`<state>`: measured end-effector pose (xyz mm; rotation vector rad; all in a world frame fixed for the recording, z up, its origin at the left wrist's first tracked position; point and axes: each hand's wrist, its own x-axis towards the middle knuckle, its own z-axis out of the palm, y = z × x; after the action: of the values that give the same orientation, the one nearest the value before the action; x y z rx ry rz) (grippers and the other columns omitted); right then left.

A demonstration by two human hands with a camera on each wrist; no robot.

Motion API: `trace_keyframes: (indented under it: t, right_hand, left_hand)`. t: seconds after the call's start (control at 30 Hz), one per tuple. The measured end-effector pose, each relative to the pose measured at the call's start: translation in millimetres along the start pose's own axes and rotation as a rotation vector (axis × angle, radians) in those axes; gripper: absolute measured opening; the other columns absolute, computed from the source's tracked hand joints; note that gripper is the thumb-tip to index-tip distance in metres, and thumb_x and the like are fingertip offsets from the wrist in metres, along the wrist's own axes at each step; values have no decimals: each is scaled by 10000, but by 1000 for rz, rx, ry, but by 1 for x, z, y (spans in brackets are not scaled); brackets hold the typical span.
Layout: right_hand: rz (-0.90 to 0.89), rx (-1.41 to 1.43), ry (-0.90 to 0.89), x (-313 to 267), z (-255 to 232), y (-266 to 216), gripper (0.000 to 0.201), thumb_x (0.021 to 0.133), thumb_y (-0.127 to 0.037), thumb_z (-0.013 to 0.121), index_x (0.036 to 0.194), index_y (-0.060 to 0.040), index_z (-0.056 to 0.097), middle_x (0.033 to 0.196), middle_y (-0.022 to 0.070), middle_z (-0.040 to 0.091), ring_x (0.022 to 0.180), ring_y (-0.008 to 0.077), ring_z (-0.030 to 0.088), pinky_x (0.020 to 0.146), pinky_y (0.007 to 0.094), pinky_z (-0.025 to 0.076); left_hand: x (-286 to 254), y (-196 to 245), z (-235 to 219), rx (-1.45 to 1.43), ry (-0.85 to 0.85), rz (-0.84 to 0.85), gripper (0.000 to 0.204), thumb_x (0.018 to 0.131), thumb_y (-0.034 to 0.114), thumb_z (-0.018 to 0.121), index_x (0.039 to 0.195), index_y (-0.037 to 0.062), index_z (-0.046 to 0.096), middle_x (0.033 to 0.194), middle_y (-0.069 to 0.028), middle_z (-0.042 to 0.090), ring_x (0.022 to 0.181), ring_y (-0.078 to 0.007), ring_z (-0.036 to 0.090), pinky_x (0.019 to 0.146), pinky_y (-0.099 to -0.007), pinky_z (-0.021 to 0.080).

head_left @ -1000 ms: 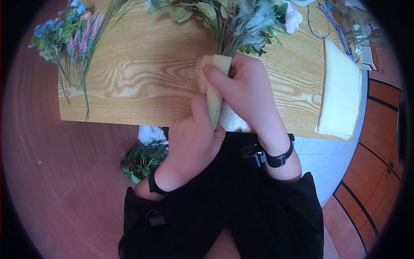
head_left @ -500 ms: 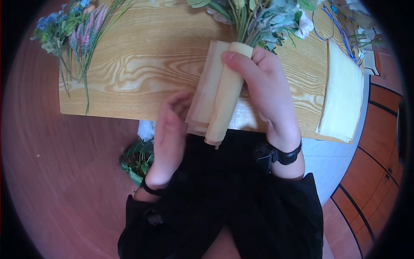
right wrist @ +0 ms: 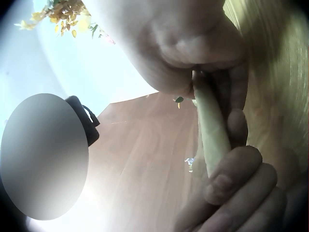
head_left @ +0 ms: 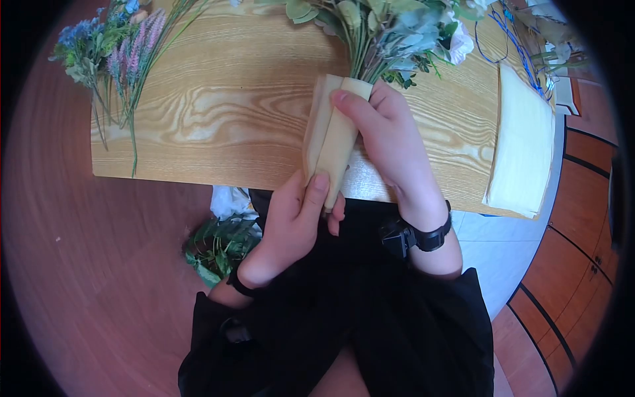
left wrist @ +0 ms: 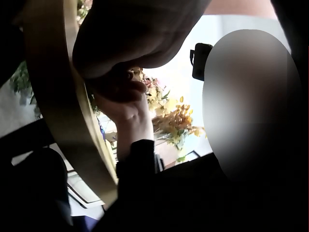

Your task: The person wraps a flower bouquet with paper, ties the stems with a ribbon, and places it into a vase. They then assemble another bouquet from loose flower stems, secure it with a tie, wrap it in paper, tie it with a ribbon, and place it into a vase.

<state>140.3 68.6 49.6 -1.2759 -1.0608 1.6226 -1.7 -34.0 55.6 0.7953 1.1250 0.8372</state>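
A bouquet of artificial flowers and leaves (head_left: 403,33) points away from me over the table, its stems wrapped in cream paper (head_left: 338,142). My right hand (head_left: 400,142) grips the wrapped stems near the paper's top edge, thumb lying across the front. Lower down, my left hand (head_left: 294,212) pinches the bottom of the paper between thumb and fingers. A loose flap of the paper stands out on the left side. In the right wrist view the paper roll (right wrist: 212,125) runs between the right hand (right wrist: 188,43) and the left fingers (right wrist: 236,183).
Loose blue and pink flower stems (head_left: 126,66) lie at the table's left end. A stack of cream paper sheets (head_left: 522,142) lies on the right, with blue cord (head_left: 519,49) behind it. Green leaves (head_left: 221,245) show below the table's front edge (head_left: 165,180).
My left hand let go of the paper, swung left, then came back and took its lower end again. The bouquet shifted right and partly back, with the right hand holding it throughout.
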Motion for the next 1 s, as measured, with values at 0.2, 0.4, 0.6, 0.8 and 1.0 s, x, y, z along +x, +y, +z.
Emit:
trace_keyframes:
  t: [0.2,0.4,0.6,0.8,1.0]
  right_hand:
    - [-40,-117,61,0,8,4,275,970,-242,596,932,31,596,740,50,630,667,78,574,572,250,445]
    - [11,31,42,2,11,14,220,1002,-226,557,1031,-12,591,847,34,644,699,80,585,629,229,461]
    - [165,315,-20,-2,21,1,213,1015,-228,530,1046,-17,525,817,65,599,739,147,580,708,297,502]
    - [237,859,-234,8,11,14,240,1012,-240,545,1091,-26,470,841,62,536,746,158,525,736,336,491]
    - [93,403,-136,3,20,6,303,989,-188,574,1205,-10,456,818,37,498,718,140,501,732,324,479]
  left_hand:
    - [3,-23,8,285,136,341,286,1070,199,375,1108,-49,512,775,-99,639,621,-156,616,623,-302,520]
    - [-2,-19,-4,305,98,335,345,1024,159,456,1278,-73,476,965,-207,669,815,-301,693,714,-348,532]
    - [11,-9,10,934,274,558,463,979,22,464,1406,-111,349,1280,-311,557,1062,-392,640,839,-371,526]
    - [6,-13,13,1038,223,420,617,907,-74,454,1483,-103,237,1424,-325,415,1154,-465,562,904,-416,505]
    - [4,-5,19,1169,202,340,680,875,-59,491,1492,-108,209,1415,-347,398,1069,-469,593,778,-428,534]
